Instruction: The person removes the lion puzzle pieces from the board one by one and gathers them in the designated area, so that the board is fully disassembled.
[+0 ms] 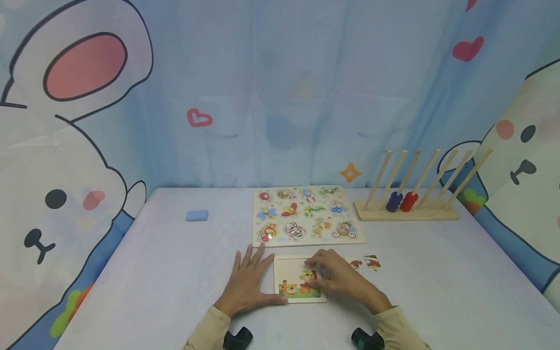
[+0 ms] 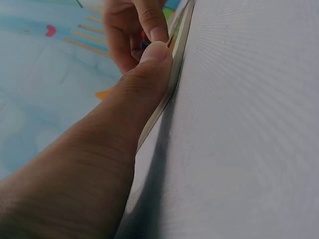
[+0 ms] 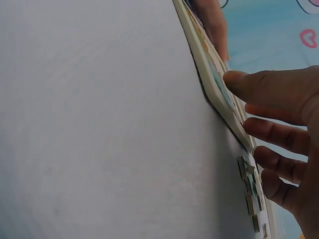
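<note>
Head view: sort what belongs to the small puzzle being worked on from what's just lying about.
In the job:
- wooden tray, both hands at it
- bear pieces inside it
- loose pieces beside the right hand

Apparently just lying about:
- bug board behind the tray
- peg stand with red and blue beads
- blue block

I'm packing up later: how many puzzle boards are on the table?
2: the small one, touched by the left hand, and the large one behind it. No others show.
</note>
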A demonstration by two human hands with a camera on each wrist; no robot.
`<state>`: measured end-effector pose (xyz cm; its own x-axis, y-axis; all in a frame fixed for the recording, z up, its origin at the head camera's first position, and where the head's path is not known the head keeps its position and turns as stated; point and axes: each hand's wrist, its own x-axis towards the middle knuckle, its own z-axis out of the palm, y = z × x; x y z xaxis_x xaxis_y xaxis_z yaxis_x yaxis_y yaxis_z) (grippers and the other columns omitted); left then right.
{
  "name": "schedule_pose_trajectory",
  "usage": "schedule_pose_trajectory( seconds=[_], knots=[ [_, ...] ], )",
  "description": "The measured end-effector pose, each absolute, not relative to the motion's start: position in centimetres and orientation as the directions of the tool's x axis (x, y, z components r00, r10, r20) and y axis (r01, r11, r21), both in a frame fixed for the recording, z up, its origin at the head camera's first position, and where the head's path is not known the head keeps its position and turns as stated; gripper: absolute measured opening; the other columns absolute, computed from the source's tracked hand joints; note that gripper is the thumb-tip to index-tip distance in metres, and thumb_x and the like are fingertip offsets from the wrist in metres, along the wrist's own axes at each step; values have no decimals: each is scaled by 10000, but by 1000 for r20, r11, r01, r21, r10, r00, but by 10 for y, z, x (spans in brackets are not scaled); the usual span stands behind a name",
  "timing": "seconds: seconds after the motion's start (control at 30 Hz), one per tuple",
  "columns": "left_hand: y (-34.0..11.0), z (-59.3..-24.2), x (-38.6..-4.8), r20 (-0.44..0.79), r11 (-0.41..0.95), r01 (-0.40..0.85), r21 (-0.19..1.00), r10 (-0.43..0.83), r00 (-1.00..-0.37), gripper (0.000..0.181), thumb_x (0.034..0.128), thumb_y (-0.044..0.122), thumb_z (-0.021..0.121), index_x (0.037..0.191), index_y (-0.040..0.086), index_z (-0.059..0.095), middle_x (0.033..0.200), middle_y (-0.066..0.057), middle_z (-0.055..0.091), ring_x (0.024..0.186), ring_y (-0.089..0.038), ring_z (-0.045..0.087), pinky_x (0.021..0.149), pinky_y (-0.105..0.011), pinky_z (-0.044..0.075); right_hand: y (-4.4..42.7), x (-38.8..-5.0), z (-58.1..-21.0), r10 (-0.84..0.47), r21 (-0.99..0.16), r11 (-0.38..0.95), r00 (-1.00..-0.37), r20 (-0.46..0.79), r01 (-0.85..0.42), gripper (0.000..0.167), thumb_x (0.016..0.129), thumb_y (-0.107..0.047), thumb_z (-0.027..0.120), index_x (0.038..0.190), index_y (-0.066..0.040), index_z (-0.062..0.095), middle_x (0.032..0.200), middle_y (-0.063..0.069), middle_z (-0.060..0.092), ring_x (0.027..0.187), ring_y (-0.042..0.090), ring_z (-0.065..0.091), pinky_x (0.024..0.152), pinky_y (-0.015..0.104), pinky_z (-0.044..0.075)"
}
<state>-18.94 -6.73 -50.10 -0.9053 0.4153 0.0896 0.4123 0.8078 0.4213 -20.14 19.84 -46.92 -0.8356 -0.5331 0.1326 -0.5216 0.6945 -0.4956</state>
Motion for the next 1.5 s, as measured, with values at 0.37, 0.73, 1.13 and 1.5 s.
schedule_pose_trajectory(
  seconds=[0.37,0.73,1.13,1.5],
  knots=[
    [-67,-503,-190,108,800,423,426,419,-901,1086,643,844,580,1489,197,367,1606,-78,139,1468,-364,33,1157,-589,-1,198,-200,-472,-533,-493,701,-838,118,-515,221,819,-281,760,1019,-197,718,1022,-88,579,968,144,485,779,334,442],
    [-67,-502,-190,95,805,418,422,419,-903,1089,642,851,572,1495,209,355,1610,-62,120,1472,-347,16,1161,-576,-9,196,-199,-473,-500,-525,704,-859,112,-478,148,842,-256,741,983,-230,707,1022,-97,581,993,157,492,833,389,451],
    [-68,-500,-188,93,804,411,429,413,-906,1078,642,835,593,1489,209,366,1605,-71,140,1468,-359,32,1159,-584,-3,187,-195,-473,-451,-508,735,-883,128,-449,176,844,-47,663,948,-186,694,1013,-69,583,955,138,460,835,398,453],
    [-67,-500,-188,107,805,416,423,412,-905,1073,642,828,599,1486,204,373,1604,-70,147,1469,-355,39,1160,-583,4,195,-196,-473,-504,-553,676,-853,136,-488,231,840,-21,649,1012,-176,651,1011,-89,601,923,120,470,792,322,451]
  ],
)
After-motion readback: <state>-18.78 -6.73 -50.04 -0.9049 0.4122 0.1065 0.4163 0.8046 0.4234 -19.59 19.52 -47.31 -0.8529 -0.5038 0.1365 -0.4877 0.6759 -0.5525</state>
